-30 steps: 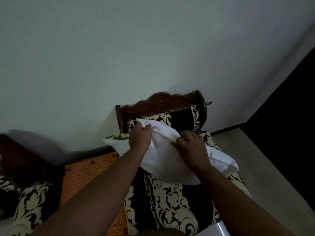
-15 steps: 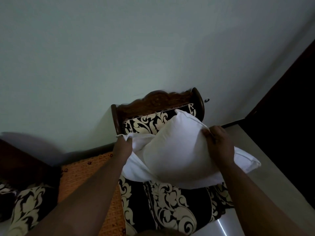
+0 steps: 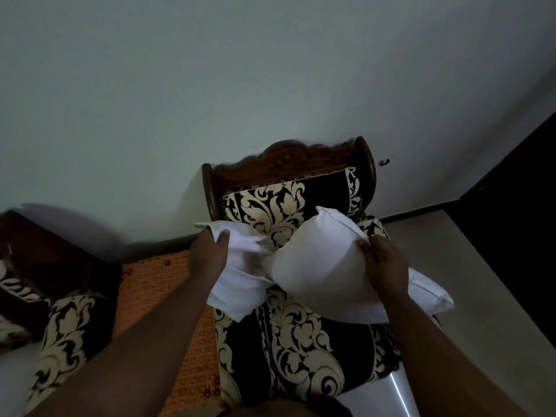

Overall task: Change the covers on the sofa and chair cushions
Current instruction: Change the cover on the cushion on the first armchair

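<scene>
A plump white cushion (image 3: 319, 275) hangs above the seat of a wooden chair (image 3: 288, 159) upholstered in black and cream floral fabric. My right hand (image 3: 386, 263) grips the cushion's right side. My left hand (image 3: 210, 251) holds the bunched white cover (image 3: 237, 284) at the cushion's left end, thumb pinching the cloth. Part of the cover's edge sticks out behind my left hand. The cushion's right corner juts past my right wrist.
An orange patterned cloth (image 3: 168, 299) lies left of the chair. A second floral-covered seat with a dark wooden frame (image 3: 39, 266) stands at the far left. A pale wall rises behind, a dark doorway (image 3: 517, 236) is at the right, and light floor lies beside the chair.
My hands have drawn apart: the left pulled the cover leftward, the right moved right on the cushion. More of the bare cushion now bulges out of the cover.
</scene>
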The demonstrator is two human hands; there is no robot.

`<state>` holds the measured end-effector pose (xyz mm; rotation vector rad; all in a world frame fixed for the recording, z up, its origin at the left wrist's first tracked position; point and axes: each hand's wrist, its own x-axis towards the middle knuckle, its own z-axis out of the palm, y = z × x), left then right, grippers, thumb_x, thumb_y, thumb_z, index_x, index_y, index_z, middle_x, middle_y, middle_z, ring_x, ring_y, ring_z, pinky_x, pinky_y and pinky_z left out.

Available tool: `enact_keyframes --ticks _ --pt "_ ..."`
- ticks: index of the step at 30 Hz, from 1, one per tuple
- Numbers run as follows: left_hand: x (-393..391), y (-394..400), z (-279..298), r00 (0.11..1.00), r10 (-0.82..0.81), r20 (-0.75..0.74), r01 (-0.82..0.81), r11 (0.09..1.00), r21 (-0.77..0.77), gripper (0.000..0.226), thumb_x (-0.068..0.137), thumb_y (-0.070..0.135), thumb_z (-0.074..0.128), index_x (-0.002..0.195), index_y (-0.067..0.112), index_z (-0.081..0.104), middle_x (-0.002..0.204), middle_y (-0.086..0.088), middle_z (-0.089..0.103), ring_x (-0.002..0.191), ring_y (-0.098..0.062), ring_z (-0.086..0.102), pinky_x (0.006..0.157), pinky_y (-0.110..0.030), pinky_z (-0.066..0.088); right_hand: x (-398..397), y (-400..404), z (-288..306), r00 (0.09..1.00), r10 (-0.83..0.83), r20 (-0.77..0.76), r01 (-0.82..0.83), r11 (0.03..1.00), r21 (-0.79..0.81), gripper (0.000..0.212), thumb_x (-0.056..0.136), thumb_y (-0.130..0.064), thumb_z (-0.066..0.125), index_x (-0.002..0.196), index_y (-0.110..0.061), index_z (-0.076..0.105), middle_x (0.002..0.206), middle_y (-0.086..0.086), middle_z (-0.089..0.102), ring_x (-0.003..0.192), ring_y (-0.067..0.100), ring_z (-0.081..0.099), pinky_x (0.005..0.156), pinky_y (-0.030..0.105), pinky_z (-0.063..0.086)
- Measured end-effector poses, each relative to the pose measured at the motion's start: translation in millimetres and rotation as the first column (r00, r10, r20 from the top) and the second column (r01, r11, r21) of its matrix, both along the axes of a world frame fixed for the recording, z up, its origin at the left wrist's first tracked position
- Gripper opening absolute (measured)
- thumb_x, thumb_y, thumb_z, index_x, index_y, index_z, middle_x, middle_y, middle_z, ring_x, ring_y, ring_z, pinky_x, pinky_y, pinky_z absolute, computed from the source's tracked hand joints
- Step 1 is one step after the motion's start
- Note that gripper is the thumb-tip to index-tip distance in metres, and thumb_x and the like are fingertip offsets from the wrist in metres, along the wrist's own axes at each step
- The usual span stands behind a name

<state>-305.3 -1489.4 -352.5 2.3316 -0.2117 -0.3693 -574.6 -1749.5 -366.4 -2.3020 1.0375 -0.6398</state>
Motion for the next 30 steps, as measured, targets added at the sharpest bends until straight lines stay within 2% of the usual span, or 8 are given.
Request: enact_keyframes --ticks 5,10,14,16,19,22,26,30 --pt "-18 -4 8 0.997 0.071 0.03 -0.071 0.997 0.0 0.057 0.099 0.052 0.055 0.139 0.011 0.057 0.136 -0.012 0.063 0.124 -0.034 0.059 0.104 -0.045 0.048 19 -12 -33 0.994 0.04 -0.097 -0.034 0.998 0.059 0.034 0.103 -0.046 0.051 0.092 -0.015 0.062 0.089 -0.001 0.059 0.079 0.018 0.053 0.065 0.034 0.041" --pt "-52 -8 23 0.967 0.214 0.139 -0.206 0.976 -0.072 0.044 0.099 0.044 0.06 0.121 0.006 0.066 0.12 -0.013 0.069 0.112 -0.033 0.064 0.094 -0.038 0.049 40 -27 -66 0.975 0.006 -0.221 0.039 0.979 0.199 0.031 0.101 -0.038 0.053 0.091 -0.011 0.062 0.084 0.009 0.063 0.081 0.03 0.061 0.064 0.033 0.039" --pt "-77 6 32 0.927 0.328 0.184 -0.31 0.943 -0.119 0.041 0.099 0.04 0.063 0.122 0.006 0.066 0.121 -0.014 0.069 0.112 -0.033 0.063 0.094 -0.035 0.045 49 -46 -101 0.886 -0.033 -0.463 0.149 0.965 0.217 0.04 0.101 -0.048 0.042 0.11 -0.017 0.065 0.102 0.012 0.07 0.098 0.035 0.065 0.084 0.041 0.046" --pt "-84 18 32 0.915 0.347 0.208 -0.324 0.936 -0.135 0.041 0.099 0.04 0.063 0.121 0.005 0.066 0.122 -0.014 0.068 0.114 -0.031 0.063 0.097 -0.033 0.043 52 -46 -100 0.838 -0.09 -0.539 0.216 0.96 0.175 0.038 0.105 -0.039 0.04 0.117 -0.013 0.066 0.111 0.011 0.07 0.105 0.031 0.065 0.093 0.038 0.044" --pt "-89 31 30 0.945 0.289 0.153 -0.268 0.953 -0.139 0.037 0.1 0.036 0.062 0.121 0.006 0.066 0.12 -0.009 0.068 0.113 -0.026 0.062 0.095 -0.026 0.038 60 -32 -95 0.948 -0.106 -0.3 0.248 0.835 0.491 0.031 0.103 -0.027 0.045 0.113 -0.006 0.066 0.111 0.016 0.069 0.103 0.033 0.064 0.083 0.031 0.045" --pt "-90 37 29 0.959 0.264 0.107 -0.243 0.954 -0.174 0.041 0.1 0.039 0.061 0.127 0.008 0.064 0.124 -0.005 0.066 0.116 -0.025 0.06 0.1 -0.029 0.04 80 2 -83 0.995 0.015 -0.094 0.05 0.756 0.653 0.033 0.104 -0.026 0.052 0.132 -0.009 0.059 0.126 0.006 0.064 0.115 0.024 0.059 0.089 0.022 0.038" --pt "-93 50 41 0.938 0.333 0.095 -0.292 0.908 -0.3 0.041 0.1 0.039 0.061 0.129 0.01 0.064 0.126 -0.006 0.067 0.117 -0.023 0.062 0.107 -0.041 0.046 79 58 -87 0.962 0.272 0.002 -0.175 0.614 0.77 0.059 0.098 -0.018 0.065 0.15 -0.01 0.037 0.134 0.005 0.053 0.123 0.018 0.051 0.093 0.017 0.041" --pt "-115 79 57 0.953 0.283 0.105 -0.228 0.903 -0.364 0.035 0.102 0.031 0.061 0.13 0.011 0.064 0.117 0.005 0.064 0.109 -0.014 0.059 0.095 -0.028 0.043 47 116 -76 0.94 0.342 -0.017 -0.197 0.58 0.791 0.068 0.095 -0.03 0.069 0.151 -0.015 0.034 0.129 0.009 0.06 0.116 0.023 0.058 0.094 0.03 0.046"
